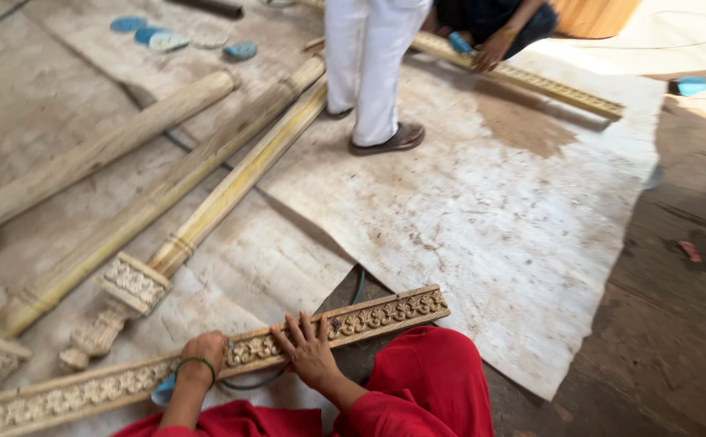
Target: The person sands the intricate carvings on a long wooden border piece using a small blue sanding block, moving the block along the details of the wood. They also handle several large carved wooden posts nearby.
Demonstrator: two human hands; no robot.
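A carved wooden strip (207, 360) lies on the floor across the worker's lap. The left hand (202, 356) is clenched on a blue pad (163, 392) at the carving, while the right hand (311, 352) rests flat, fingers spread, steadying the strip. Judged step: rubbing down the relief; the next stroke calls for firm bracing.

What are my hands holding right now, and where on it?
Left hand grips the long carved wooden strip across its width; a blue piece beneath the hand is unclear. Right hand lies flat on the strip's carved face, midway along.
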